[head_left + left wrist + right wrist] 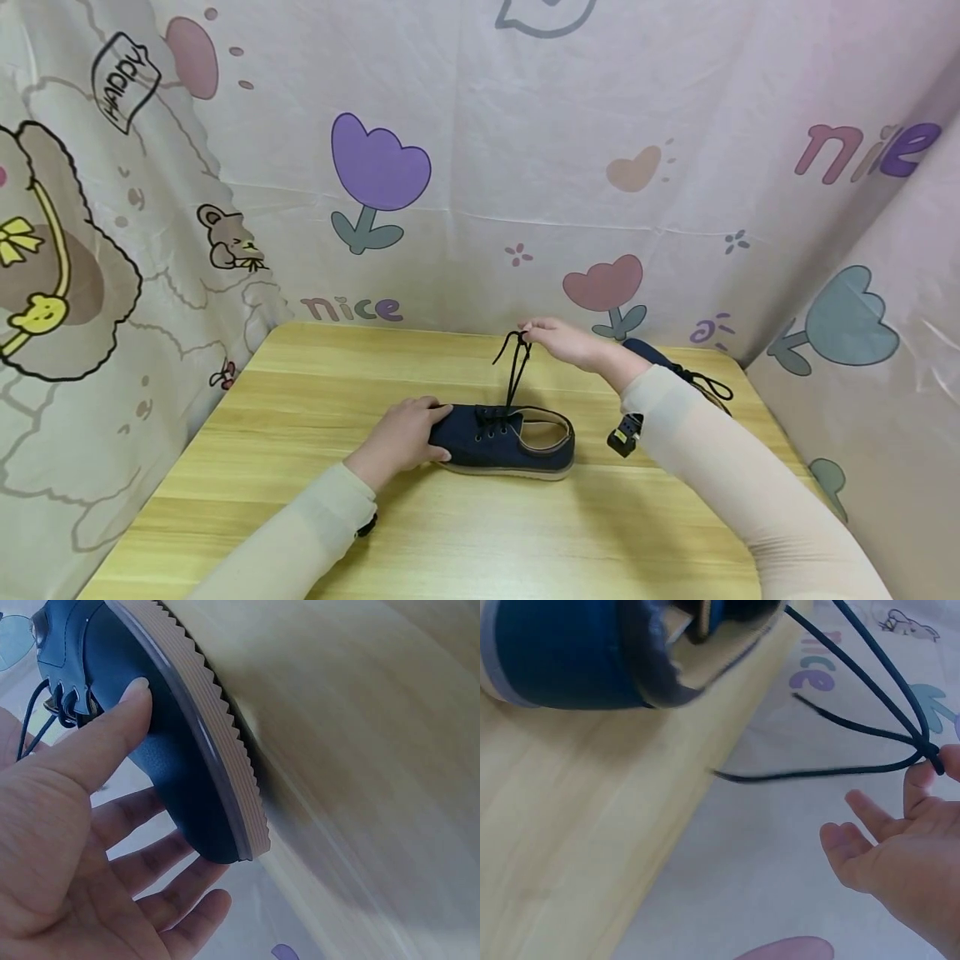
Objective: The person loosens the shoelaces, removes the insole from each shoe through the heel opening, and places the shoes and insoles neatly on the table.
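A navy blue shoe [480, 442] with a tan sole sits on the table, its toe toward the left. My left hand [408, 433] holds the toe, the thumb [124, 724] on one side and the fingers on the other. Black shoelaces [514, 375] are drawn upward from the eyelets. Above the shoe, my right hand [562, 340] pinches them between thumb and forefinger. In the right wrist view, the laces [885, 705] meet at the pinch and two loose ends hang free. The other fingers of the right hand [907, 855] stay off the laces.
A second navy shoe [647, 352] with a looped black lace lies at the table's back right, partly behind my right forearm. The wooden table [300, 400] ends against a printed curtain [480, 167] at the back. Curtains also hang at both sides.
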The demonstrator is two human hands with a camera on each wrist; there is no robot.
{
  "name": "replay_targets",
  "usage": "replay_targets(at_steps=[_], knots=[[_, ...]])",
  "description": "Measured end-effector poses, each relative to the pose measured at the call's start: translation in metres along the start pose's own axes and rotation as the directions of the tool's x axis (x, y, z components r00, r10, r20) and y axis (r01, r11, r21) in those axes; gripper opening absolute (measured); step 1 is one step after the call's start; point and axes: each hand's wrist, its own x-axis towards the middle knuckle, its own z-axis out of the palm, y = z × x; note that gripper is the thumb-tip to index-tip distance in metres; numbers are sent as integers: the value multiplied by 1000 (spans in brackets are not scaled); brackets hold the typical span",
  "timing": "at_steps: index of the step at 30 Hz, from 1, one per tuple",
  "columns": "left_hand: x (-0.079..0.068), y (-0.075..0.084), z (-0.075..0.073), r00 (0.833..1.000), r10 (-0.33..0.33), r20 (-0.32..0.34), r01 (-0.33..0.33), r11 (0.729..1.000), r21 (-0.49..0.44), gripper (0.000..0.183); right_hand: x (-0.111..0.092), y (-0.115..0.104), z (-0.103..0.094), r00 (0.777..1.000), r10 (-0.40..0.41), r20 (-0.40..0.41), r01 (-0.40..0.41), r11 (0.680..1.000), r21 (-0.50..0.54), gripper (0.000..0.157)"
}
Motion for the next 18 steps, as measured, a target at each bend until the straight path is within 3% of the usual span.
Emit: replay_targets(at_steps=[7, 18], knots=[[-1, 2, -3, 1000, 5, -2, -5, 1000, 0, 72, 1, -10, -16, 999, 7, -34, -7, 1000, 14, 51], [-1, 3, -2, 1000, -6, 13, 5, 1000, 11, 72, 7, -7, -42, 983, 25, -184, -29, 999, -14, 49]])
